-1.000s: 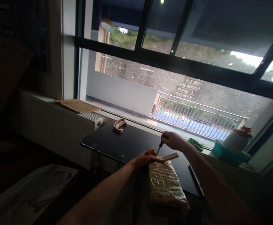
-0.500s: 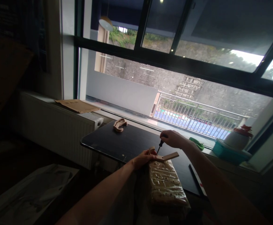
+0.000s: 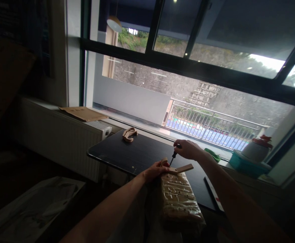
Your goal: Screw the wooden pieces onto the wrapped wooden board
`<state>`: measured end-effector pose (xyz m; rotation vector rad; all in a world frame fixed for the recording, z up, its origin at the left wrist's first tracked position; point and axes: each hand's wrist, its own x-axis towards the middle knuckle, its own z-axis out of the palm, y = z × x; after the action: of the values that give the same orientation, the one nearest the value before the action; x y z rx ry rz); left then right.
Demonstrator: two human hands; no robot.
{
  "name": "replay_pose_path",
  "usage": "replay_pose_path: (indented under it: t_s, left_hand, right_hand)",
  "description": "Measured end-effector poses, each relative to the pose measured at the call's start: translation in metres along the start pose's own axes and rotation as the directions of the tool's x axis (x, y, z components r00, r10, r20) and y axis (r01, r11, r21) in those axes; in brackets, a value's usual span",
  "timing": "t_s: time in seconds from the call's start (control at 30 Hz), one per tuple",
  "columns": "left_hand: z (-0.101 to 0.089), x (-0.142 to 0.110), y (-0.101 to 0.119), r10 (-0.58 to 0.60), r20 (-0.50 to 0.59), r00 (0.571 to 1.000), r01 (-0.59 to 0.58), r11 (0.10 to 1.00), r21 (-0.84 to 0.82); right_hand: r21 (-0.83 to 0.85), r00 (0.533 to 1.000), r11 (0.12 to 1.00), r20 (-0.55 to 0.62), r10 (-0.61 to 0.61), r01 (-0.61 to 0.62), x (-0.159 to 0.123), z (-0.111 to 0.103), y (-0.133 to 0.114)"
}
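My right hand [image 3: 185,148] is closed around the dark handle of a screwdriver [image 3: 173,157], whose shaft slants down to a light wooden piece. That wooden piece [image 3: 184,168] is angled, with a flat arm reaching right and a curved end rising at the left. My left hand [image 3: 156,171] grips it near the curved end, fingers closed, beside the screwdriver's tip. Something small and red shows by the left fingertips, too small to name. Under the wooden piece lies a block wrapped in clear plastic [image 3: 179,195], with several small dark bits on top.
More curved wooden pieces [image 3: 129,134] lie at the far left of the dark table [image 3: 147,152]. A brown envelope [image 3: 84,113] rests on the radiator [image 3: 61,135]. On the right sill stand a teal container [image 3: 248,164] and a green item [image 3: 212,155]. A flat, dark-edged object [image 3: 213,194] lies at the table's right.
My right hand has shifted its fingers slightly on the screwdriver handle. My left hand, the wooden piece and the wrapped block look the same.
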<state>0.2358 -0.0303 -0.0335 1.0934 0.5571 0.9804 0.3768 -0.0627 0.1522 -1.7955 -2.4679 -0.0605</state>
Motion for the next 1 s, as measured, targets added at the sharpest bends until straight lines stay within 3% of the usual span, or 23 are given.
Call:
replay_pose_path:
  t_s: [0.33, 0.53, 0.8, 1.0]
  left_hand:
    - [0.0, 0.0, 0.0, 0.005, 0.007, 1.0, -0.005, 1.0, 0.014]
    - [-0.002, 0.001, -0.001, 0.008, 0.015, 1.0, -0.008, 1.0, 0.023]
    - [0.0, -0.001, 0.001, 0.001, -0.001, 1.0, -0.001, 1.0, 0.025]
    - [0.001, -0.001, 0.001, -0.002, -0.008, 1.0, 0.002, 1.0, 0.016]
  right_hand:
    - [0.042, 0.999, 0.999, 0.037, 0.012, -0.013, 0.003, 0.007, 0.002]
    - [0.031, 0.999, 0.999, 0.011, 0.035, -0.035, 0.003, 0.003, 0.006]
    - [0.069, 0.999, 0.997, 0.005, -0.034, 0.034, 0.007, 0.006, 0.002]
    - [0.055, 0.999, 0.998, -0.032, 0.009, -0.007, 0.007, 0.011, 0.003]
